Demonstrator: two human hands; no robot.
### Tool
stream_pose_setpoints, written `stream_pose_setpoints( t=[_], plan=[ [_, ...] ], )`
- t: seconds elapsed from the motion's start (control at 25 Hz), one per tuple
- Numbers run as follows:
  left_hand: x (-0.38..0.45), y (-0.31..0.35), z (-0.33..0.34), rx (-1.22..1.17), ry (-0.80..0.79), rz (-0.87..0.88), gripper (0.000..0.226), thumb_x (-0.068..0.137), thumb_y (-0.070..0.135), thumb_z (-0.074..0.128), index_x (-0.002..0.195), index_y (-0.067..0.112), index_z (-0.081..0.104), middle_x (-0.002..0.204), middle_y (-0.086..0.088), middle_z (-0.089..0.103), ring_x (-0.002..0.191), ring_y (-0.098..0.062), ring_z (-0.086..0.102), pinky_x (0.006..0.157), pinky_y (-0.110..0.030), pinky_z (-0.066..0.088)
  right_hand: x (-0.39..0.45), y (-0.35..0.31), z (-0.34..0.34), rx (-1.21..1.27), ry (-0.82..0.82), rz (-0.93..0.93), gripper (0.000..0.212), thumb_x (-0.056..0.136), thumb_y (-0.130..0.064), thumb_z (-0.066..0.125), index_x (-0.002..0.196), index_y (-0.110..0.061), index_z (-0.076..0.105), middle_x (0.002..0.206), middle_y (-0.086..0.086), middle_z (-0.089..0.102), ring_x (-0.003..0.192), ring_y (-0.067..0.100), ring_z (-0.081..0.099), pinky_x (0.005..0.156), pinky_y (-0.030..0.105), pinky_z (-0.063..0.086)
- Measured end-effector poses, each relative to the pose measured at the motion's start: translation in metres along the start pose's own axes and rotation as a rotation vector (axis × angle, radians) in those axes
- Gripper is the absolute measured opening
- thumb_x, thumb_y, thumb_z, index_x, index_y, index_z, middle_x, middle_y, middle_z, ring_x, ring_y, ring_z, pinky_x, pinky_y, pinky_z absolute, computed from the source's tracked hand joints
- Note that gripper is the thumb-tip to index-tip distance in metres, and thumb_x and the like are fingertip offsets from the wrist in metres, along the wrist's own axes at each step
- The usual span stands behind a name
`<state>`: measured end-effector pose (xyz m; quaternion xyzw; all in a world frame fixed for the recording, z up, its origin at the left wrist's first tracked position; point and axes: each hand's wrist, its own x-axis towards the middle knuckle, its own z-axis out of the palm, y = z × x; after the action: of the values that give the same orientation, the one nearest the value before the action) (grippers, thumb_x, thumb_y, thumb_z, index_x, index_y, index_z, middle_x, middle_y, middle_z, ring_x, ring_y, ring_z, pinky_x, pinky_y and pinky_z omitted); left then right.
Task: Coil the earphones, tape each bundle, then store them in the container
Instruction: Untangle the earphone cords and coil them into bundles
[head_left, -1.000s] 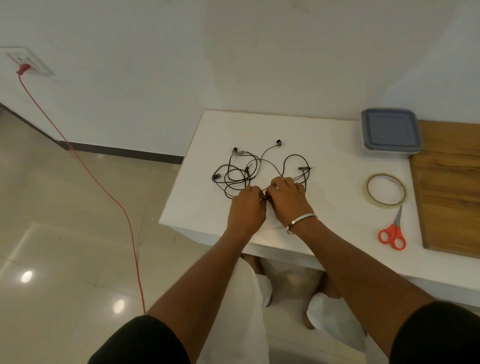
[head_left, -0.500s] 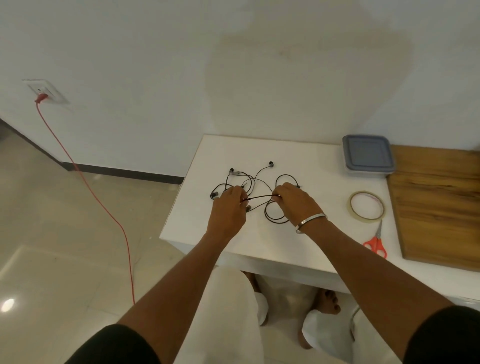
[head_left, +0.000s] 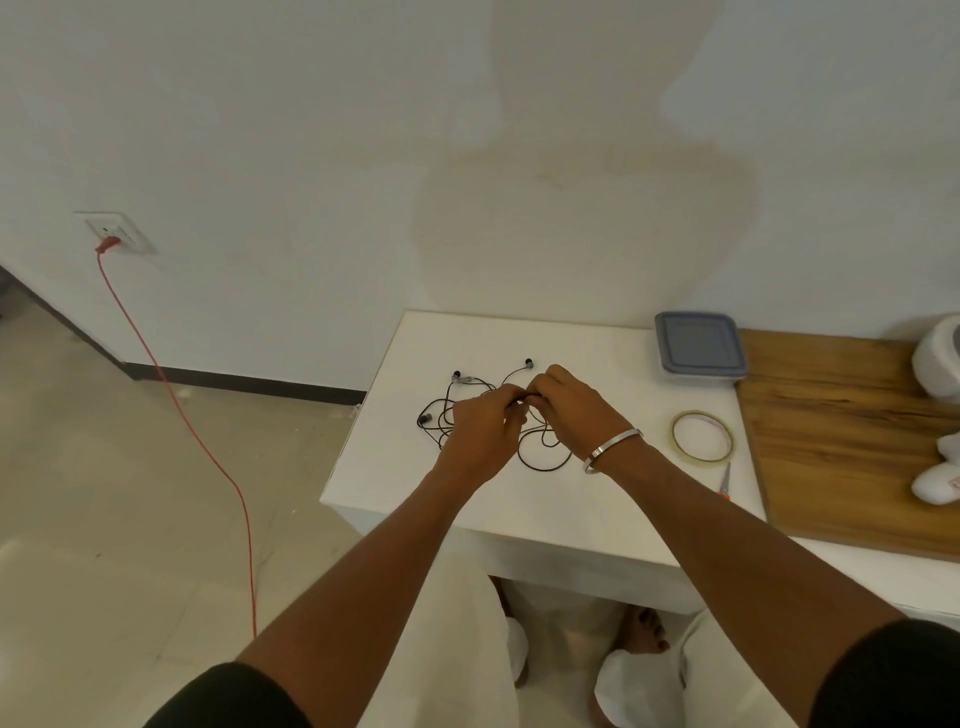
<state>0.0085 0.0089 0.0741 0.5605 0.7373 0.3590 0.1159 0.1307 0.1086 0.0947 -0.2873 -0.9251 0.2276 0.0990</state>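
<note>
Pinching one black cord between both hands — left hand (head_left: 483, 423), right hand (head_left: 569, 402) — over the tangled earphones (head_left: 467, 402) at frame centre on the counter (head_left: 613, 499). Best to free one set, keep loops small; tape (head_left: 701, 435) and container (head_left: 698, 345) wait at right.

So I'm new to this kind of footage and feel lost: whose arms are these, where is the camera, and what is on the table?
The camera sits on a person's head, looking forward and down, so the arms are their own. There is no machine here. The left hand and right hand meet over a white table and pinch the black earphones, whose cord lies tangled there. To the right lie a tape roll, red-handled scissors partly hidden by the forearm, and a container with its lid on. A wooden board lies beyond them.
</note>
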Motion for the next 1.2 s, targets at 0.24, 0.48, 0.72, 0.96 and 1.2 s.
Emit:
stream_pose_setpoints(
  t=[0.24, 0.48, 0.72, 0.96, 1.2],
  plan=[
    [0.006, 0.012, -0.017, 0.083, -0.040, -0.008, 0.026, 0.102, 0.019, 0.042, 0.105, 0.014, 0.067, 0.075, 0.003, 0.068, 0.070, -0.014, 0.063, 0.074, -0.036, 0.052, -0.005, -0.003, -0.012, -0.050, -0.007, 0.027, 0.024, 0.101, -0.028, 0.036, 0.105, -0.011, 0.054, 0.108, 0.002, 0.049, 0.073, 0.027, 0.058, 0.069, 0.041, 0.052],
    [0.007, -0.005, -0.030, 0.122, 0.014, -0.121, 0.025, 0.103, 0.022, 0.040, 0.106, 0.018, 0.065, 0.077, 0.005, 0.068, 0.077, -0.018, 0.065, 0.083, -0.045, 0.050, -0.009, 0.003, -0.018, -0.090, 0.009, 0.084, 0.026, 0.101, -0.028, 0.034, 0.109, -0.012, 0.052, 0.107, 0.005, 0.053, 0.079, 0.028, 0.059, 0.073, 0.042, 0.051],
    [-0.003, -0.017, -0.034, 0.289, -0.008, -0.234, 0.023, 0.101, 0.018, 0.041, 0.110, 0.017, 0.062, 0.104, -0.001, 0.068, 0.097, -0.023, 0.064, 0.088, -0.041, 0.044, -0.014, 0.003, -0.017, -0.116, 0.018, 0.074, 0.027, 0.101, -0.031, 0.032, 0.107, -0.014, 0.053, 0.103, 0.005, 0.054, 0.077, 0.027, 0.059, 0.070, 0.044, 0.052],
    [-0.011, 0.002, -0.015, -0.043, -0.157, -0.029, 0.038, 0.091, 0.011, 0.057, 0.129, 0.013, 0.052, 0.122, 0.003, 0.060, 0.116, -0.012, 0.055, 0.102, -0.027, 0.041, -0.012, -0.013, -0.012, -0.119, 0.014, -0.010, 0.029, 0.101, -0.031, 0.033, 0.110, -0.013, 0.054, 0.106, 0.006, 0.053, 0.079, 0.028, 0.059, 0.068, 0.041, 0.050],
    [-0.003, 0.013, -0.022, -0.102, -0.080, -0.029, 0.023, 0.100, 0.009, 0.044, 0.108, 0.004, 0.066, 0.074, -0.007, 0.065, 0.061, 0.006, 0.056, 0.060, -0.009, 0.040, -0.014, -0.011, -0.015, -0.128, 0.002, 0.016, 0.030, 0.101, -0.034, 0.033, 0.106, -0.012, 0.053, 0.101, 0.003, 0.052, 0.076, 0.026, 0.057, 0.067, 0.040, 0.049]
  ],
)
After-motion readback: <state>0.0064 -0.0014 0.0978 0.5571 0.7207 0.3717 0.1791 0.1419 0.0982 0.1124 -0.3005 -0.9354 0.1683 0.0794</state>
